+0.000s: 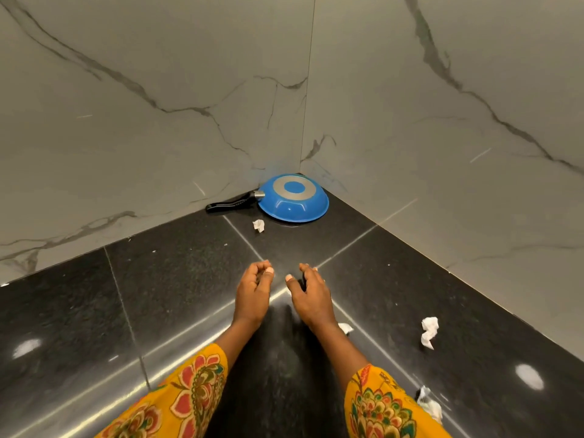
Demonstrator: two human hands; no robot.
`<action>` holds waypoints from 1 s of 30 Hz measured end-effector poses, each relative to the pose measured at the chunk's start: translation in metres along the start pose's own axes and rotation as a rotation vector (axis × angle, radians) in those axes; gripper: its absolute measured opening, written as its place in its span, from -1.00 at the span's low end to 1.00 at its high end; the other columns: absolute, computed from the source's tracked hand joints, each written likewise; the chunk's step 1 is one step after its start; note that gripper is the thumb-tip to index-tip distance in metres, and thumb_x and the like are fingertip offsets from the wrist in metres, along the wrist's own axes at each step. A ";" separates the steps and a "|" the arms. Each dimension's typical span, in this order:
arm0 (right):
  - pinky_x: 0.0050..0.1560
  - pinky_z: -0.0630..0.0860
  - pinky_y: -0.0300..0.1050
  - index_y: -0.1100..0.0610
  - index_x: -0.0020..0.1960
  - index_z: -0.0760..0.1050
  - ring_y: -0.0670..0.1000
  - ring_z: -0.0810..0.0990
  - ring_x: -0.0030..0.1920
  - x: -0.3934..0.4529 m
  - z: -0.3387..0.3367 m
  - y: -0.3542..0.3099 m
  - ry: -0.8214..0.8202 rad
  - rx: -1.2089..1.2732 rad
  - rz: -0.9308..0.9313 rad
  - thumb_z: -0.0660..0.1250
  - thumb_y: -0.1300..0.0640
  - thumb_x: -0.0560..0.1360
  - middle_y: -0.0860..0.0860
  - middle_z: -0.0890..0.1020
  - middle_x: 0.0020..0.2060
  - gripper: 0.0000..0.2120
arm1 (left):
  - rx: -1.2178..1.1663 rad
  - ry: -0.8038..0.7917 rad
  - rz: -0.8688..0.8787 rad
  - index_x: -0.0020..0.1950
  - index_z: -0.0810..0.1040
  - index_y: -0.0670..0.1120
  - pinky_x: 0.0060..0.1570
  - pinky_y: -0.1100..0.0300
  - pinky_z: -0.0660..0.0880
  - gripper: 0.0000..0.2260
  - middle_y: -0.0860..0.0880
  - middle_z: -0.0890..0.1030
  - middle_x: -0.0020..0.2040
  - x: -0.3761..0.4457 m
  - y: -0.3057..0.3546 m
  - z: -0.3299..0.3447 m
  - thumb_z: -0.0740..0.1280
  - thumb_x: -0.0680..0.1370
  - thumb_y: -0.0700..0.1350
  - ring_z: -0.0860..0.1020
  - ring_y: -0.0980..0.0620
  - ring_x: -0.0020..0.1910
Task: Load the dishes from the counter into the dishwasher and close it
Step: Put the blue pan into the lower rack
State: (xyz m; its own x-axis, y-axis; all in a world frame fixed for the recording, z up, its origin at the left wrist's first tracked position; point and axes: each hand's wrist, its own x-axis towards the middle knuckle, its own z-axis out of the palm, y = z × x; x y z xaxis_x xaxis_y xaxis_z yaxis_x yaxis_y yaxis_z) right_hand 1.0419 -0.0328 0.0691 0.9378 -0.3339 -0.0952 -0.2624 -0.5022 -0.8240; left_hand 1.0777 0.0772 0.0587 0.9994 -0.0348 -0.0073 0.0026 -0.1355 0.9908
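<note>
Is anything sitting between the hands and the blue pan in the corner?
Only a small crumpled paper scrap lies on the black counter just before the upside-down blue pan. Otherwise the stretch from the left hand and right hand is bare.

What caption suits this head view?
Two empty hands, left hand and right hand, reach toward upturned blue frying pan on black counter.

Two pale marble-veined walls (151, 99) meeting in a corner; polished black speckled counter (177, 279) reflecting ceiling lights; crumpled white paper scraps (429, 331) lying scattered.
</note>
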 end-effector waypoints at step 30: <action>0.43 0.02 -0.25 0.14 0.49 0.19 -0.03 0.07 0.52 0.027 0.012 0.004 0.133 -0.002 -0.107 0.30 0.04 0.52 0.06 0.22 0.49 -0.40 | 1.028 -0.087 -0.089 0.48 0.18 0.05 0.34 -0.25 0.07 -0.40 -0.17 0.12 0.45 0.203 0.018 -0.002 0.28 0.52 0.19 0.11 -0.27 0.42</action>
State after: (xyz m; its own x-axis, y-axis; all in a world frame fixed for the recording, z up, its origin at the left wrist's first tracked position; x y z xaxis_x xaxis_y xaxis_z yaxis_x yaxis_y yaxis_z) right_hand 1.0692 -0.0340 0.0563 0.9219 -0.3815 0.0680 -0.1635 -0.5420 -0.8243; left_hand 1.2804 0.0694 0.0754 0.9909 -0.0495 -0.1248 0.0035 -0.9197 0.3927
